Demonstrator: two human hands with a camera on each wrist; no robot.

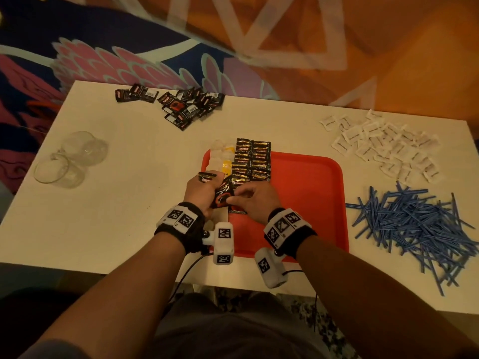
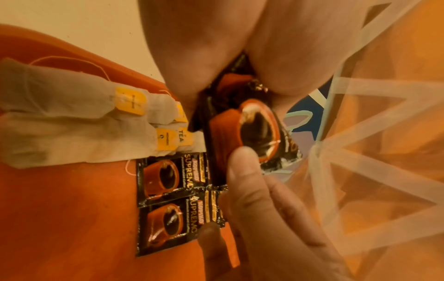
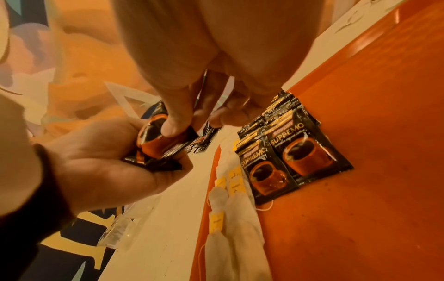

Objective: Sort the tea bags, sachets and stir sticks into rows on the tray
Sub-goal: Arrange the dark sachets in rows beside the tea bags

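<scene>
Nearest me, my left hand (image 1: 201, 189) clutches a stack of coffee sachets (image 3: 158, 146) over the tray's (image 1: 311, 203) near left edge; my right hand (image 1: 255, 199) pinches the top one. Pulling it may drag neighbours loose onto the laid rows (image 1: 252, 161). Stir sticks (image 1: 414, 229) wait beyond the tray's right edge.

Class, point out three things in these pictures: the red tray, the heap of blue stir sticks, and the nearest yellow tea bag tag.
red tray (image 1: 311, 203), head view, bare floor of the tray.
blue stir sticks (image 1: 414, 226), head view, middle of the heap.
yellow tea bag tag (image 2: 131, 103), left wrist view, centre of the tag.
</scene>
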